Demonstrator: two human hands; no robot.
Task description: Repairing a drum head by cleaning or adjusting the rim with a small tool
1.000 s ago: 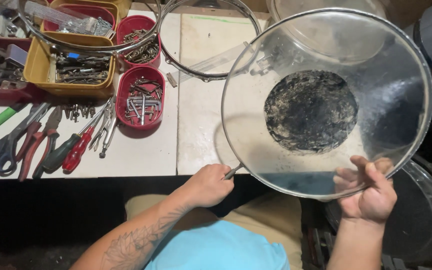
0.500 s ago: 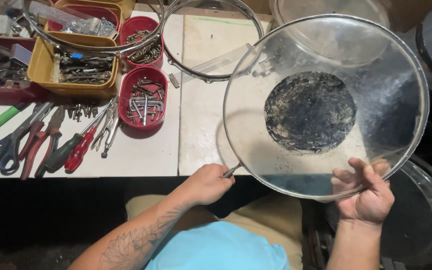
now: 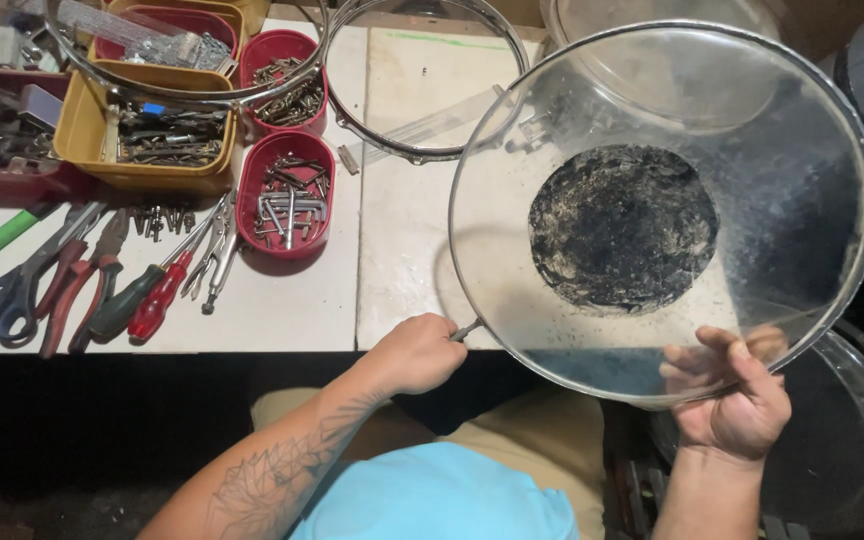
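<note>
A large clear round drumhead (image 3: 792, 200) with a worn black patch (image 3: 624, 228) at its middle is held up over the right side of the white bench. My right hand (image 3: 734, 400) grips its lower rim, fingers showing through the film. My left hand (image 3: 414, 352) is closed around a thin metal tool (image 3: 466, 328) whose tip touches the head's left edge.
A metal drum hoop (image 3: 422, 152) lies on the bench (image 3: 302, 300) behind the head. Red (image 3: 252, 232) and yellow (image 3: 82, 140) bins hold screws and bolts. Pliers, scissors and screwdrivers (image 3: 122, 300) lie at the left. A dark drum (image 3: 852, 470) sits at lower right.
The drumhead has shifted slightly in my hands; both hands keep their grip.
</note>
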